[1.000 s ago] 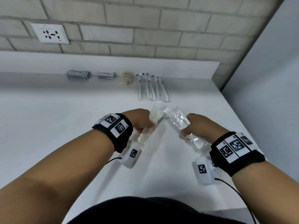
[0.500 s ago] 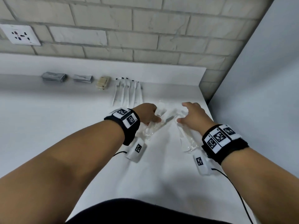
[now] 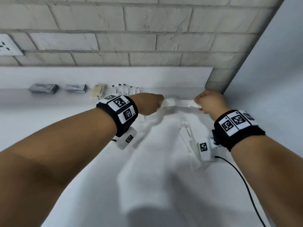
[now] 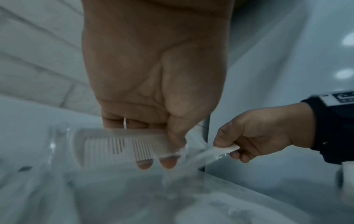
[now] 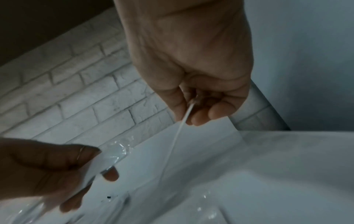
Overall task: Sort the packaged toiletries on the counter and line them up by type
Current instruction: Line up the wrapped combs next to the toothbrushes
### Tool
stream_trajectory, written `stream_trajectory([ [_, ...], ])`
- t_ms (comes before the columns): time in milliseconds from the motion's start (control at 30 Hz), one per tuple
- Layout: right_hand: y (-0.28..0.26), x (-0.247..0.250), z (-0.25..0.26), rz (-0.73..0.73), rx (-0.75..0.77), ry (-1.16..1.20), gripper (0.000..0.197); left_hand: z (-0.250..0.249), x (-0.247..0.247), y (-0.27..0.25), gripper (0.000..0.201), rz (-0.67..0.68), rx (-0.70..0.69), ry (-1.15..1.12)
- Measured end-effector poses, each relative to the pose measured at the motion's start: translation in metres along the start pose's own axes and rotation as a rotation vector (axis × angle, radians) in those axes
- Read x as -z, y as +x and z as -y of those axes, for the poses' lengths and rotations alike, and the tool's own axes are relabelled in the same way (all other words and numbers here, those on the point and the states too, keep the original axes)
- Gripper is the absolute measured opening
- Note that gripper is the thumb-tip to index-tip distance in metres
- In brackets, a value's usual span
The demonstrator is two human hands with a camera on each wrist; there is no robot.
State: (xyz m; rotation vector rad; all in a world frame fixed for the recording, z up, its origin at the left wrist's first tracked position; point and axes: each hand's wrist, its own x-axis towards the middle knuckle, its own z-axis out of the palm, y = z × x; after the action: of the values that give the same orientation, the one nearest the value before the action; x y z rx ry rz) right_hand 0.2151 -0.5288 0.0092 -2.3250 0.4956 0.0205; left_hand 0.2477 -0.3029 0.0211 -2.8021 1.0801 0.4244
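A white comb in a clear wrapper point(image 3: 180, 104) is held above the white counter point(image 3: 73, 128) near its back right corner. My left hand point(image 3: 159, 104) grips its toothed end point(image 4: 122, 145), thumb across the teeth. My right hand point(image 3: 199, 104) pinches the other end point(image 5: 184, 121) between thumb and fingers. More clear wrapper hangs blurred under the left hand point(image 3: 154, 125). A second packaged comb point(image 3: 188, 138) lies on the counter below the right wrist. In the right wrist view the left hand point(image 5: 57, 166) shows at lower left.
Along the back wall lie two dark grey packets point(image 3: 44, 88) point(image 3: 76, 88), a beige packet point(image 3: 98, 91) and several wrapped toothbrushes point(image 3: 126, 89). A grey side wall point(image 3: 270, 79) closes the right. A wall socket point(image 3: 8, 46) sits at far left. A black cable point(image 3: 242, 182) trails from the right wrist.
Both hands moved away from me toward the back right corner. The right hand let one packaged comb lie on the counter and now pinches the end of the one in the left hand.
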Motion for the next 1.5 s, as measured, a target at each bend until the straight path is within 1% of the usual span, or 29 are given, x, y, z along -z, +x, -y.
stream_trajectory([
  [67, 0.002, -0.008, 0.000, -0.002, -0.105, 0.159, 0.019, -0.001, 0.012, 0.014, 0.036, -0.015, -0.060, 0.089],
  [100, 0.003, -0.013, 0.000, -0.018, -0.147, 0.211, 0.018, -0.002, 0.017, 0.021, 0.039, -0.015, -0.059, 0.108],
  [167, 0.006, -0.023, 0.003, -0.039, -0.193, 0.243, 0.011, 0.000, 0.021, 0.036, 0.041, -0.028, -0.075, 0.158],
  [233, 0.008, -0.032, 0.006, -0.010, -0.187, 0.217, 0.006, 0.005, 0.024, 0.046, 0.040, -0.061, -0.067, 0.188],
  [300, 0.011, -0.035, 0.009, 0.078, -0.146, 0.121, 0.010, 0.010, 0.022, 0.050, 0.038, -0.105, -0.013, 0.179],
  [367, 0.012, -0.035, 0.015, 0.186, -0.084, -0.037, 0.010, 0.014, 0.017, 0.049, 0.037, -0.118, 0.078, 0.159],
  [433, 0.018, -0.035, 0.021, 0.145, 0.034, -0.317, 0.008, 0.013, 0.011, 0.042, 0.035, -0.091, 0.183, 0.132],
  [467, 0.022, -0.035, 0.024, 0.109, 0.094, -0.439, 0.014, 0.010, 0.008, 0.039, 0.034, -0.071, 0.240, 0.115],
  [500, 0.024, -0.036, 0.028, 0.111, 0.142, -0.517, 0.019, 0.007, 0.005, 0.036, 0.031, -0.047, 0.284, 0.088],
  [567, 0.022, -0.038, 0.035, 0.207, 0.225, -0.584, 0.025, -0.005, -0.001, 0.036, 0.023, 0.013, 0.335, 0.048],
  [633, 0.015, -0.043, 0.040, 0.338, 0.319, -0.613, 0.037, -0.018, -0.005, 0.041, 0.020, 0.080, 0.359, 0.037],
  [667, 0.012, -0.046, 0.041, 0.389, 0.350, -0.649, 0.041, -0.024, -0.007, 0.044, 0.024, 0.117, 0.361, 0.040],
  [700, 0.009, -0.051, 0.039, 0.419, 0.369, -0.714, 0.040, -0.030, -0.009, 0.047, 0.028, 0.157, 0.353, 0.042],
  [733, 0.010, -0.055, 0.037, 0.430, 0.384, -0.782, 0.036, -0.034, -0.011, 0.050, 0.032, 0.187, 0.343, 0.043],
  [833, 0.024, -0.057, 0.031, 0.402, 0.389, -0.952, 0.025, -0.037, -0.015, 0.057, 0.042, 0.244, 0.347, 0.019],
  [867, 0.030, -0.053, 0.029, 0.413, 0.388, -1.008, 0.027, -0.036, -0.016, 0.059, 0.045, 0.241, 0.351, -0.005],
  [900, 0.036, -0.049, 0.027, 0.433, 0.390, -1.054, 0.033, -0.033, -0.016, 0.060, 0.046, 0.221, 0.351, -0.042],
  [967, 0.043, -0.044, 0.023, 0.471, 0.410, -1.088, 0.046, -0.027, -0.015, 0.064, 0.046, 0.149, 0.343, -0.116],
  [1033, 0.045, -0.044, 0.020, 0.483, 0.422, -1.083, 0.049, -0.022, -0.014, 0.067, 0.049, 0.081, 0.336, -0.123],
  [1100, 0.047, -0.045, 0.019, 0.477, 0.420, -1.039, 0.047, -0.016, -0.014, 0.073, 0.051, 0.076, 0.317, -0.102],
  [1167, 0.046, -0.048, 0.018, 0.444, 0.418, -0.995, 0.048, -0.009, -0.015, 0.080, 0.047, 0.085, 0.275, -0.095],
  [1233, 0.043, -0.051, 0.018, 0.400, 0.454, -0.980, 0.050, -0.001, -0.016, 0.083, 0.055, 0.082, 0.236, -0.100],
  [1300, 0.038, -0.058, 0.019, 0.358, 0.504, -0.980, 0.047, 0.004, -0.016, 0.085, 0.054, 0.078, 0.214, -0.151],
  [1400, 0.033, -0.069, 0.025, 0.330, 0.518, -0.983, 0.039, 0.011, -0.017, 0.086, 0.050, 0.058, 0.200, -0.144],
  [1500, 0.033, -0.074, 0.031, 0.347, 0.483, -0.960, 0.041, 0.017, -0.022, 0.081, 0.053, 0.013, 0.224, -0.114],
])
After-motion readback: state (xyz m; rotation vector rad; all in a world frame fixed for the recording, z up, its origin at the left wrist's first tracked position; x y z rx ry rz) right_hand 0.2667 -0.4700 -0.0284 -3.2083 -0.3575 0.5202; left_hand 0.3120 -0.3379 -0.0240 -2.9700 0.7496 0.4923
